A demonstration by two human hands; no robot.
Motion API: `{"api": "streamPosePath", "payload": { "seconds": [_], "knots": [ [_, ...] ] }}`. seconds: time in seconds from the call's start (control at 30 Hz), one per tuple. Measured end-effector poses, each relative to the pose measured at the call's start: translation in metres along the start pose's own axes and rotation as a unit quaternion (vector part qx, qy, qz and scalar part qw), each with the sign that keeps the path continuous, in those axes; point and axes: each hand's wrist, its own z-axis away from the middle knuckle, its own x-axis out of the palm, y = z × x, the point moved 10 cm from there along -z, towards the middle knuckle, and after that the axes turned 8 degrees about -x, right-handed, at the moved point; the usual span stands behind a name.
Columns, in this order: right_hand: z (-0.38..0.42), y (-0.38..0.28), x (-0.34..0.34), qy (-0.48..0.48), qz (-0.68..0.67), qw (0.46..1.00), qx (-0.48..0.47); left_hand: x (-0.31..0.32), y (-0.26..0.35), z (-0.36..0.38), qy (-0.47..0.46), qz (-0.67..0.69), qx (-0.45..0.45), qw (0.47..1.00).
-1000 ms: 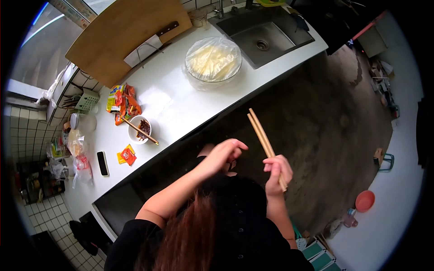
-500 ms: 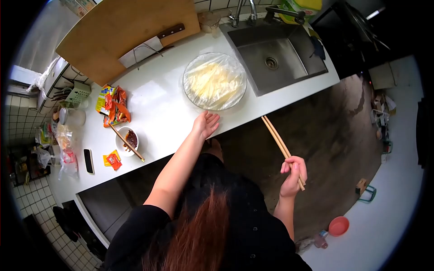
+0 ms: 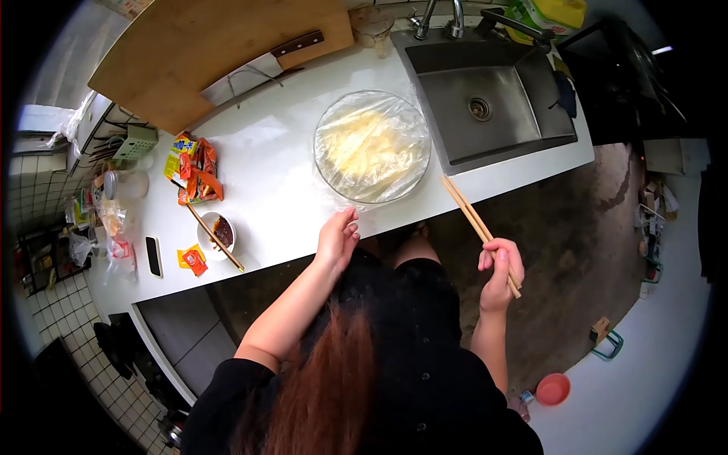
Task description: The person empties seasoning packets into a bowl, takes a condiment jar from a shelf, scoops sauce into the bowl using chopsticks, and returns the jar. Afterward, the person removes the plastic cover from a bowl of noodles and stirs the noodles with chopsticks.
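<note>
A round glass bowl (image 3: 429,159) stands on the white counter, covered with clear plastic wrap (image 3: 364,121). Pale yellow strips (image 3: 371,155) show through the wrap. Just below the bowl's near rim is my left hand (image 3: 338,241), fingers loosely curled and apart, fingertips right by the wrap's lower edge. My right hand (image 3: 500,273) grips a pair of long wooden chopsticks (image 3: 472,216) out past the counter's front edge. Their tips point up toward the strip of counter between bowl and sink.
A small white bowl (image 3: 230,247) of dark red sauce holds another pair of chopsticks (image 3: 206,226). Orange snack bags (image 3: 199,168), small packets (image 3: 194,262) and a phone (image 3: 154,256) lie left. Behind are a cleaver (image 3: 250,73) and cutting board (image 3: 167,61); a steel sink (image 3: 455,98) is right.
My left hand has drawn back slightly from the bowl, and its fingers have curled more. My right hand still grips the chopsticks and has risen a little. The whole view has shifted.
</note>
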Motion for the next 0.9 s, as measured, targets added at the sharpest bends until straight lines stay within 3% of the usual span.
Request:
{"api": "streamPosePath", "payload": {
  "seconds": [0.07,0.13,0.23,0.33,0.47,0.67,0.77,0.9],
  "knots": [
    [-0.013,0.004,0.001,-0.013,-0.008,1.000,-0.001,0.010,0.005,0.017,-0.016,-0.031,0.040,0.999],
    [-0.027,0.003,0.004,-0.030,-0.017,0.999,-0.014,0.030,0.026,0.041,0.005,-0.141,0.137,0.981],
    [-0.049,0.000,0.006,-0.062,-0.021,0.997,-0.030,0.065,0.059,0.069,0.035,-0.292,0.321,0.900],
    [-0.071,-0.008,0.001,-0.072,-0.028,0.995,-0.056,0.101,0.082,0.080,0.057,-0.386,0.345,0.854],
    [-0.091,-0.008,-0.016,-0.074,-0.043,0.994,-0.065,0.179,0.118,0.097,0.061,-0.526,0.392,0.753],
    [-0.100,0.011,-0.056,-0.056,-0.041,0.997,-0.039,0.266,0.149,0.076,0.014,-0.566,0.402,0.719],
    [-0.100,0.021,-0.074,-0.039,-0.050,0.998,-0.021,0.302,0.162,0.062,0.036,-0.600,0.374,0.706],
    [-0.096,0.034,-0.089,-0.025,-0.048,0.999,0.005,0.348,0.189,0.044,0.007,-0.602,0.419,0.679]
  ]
}}
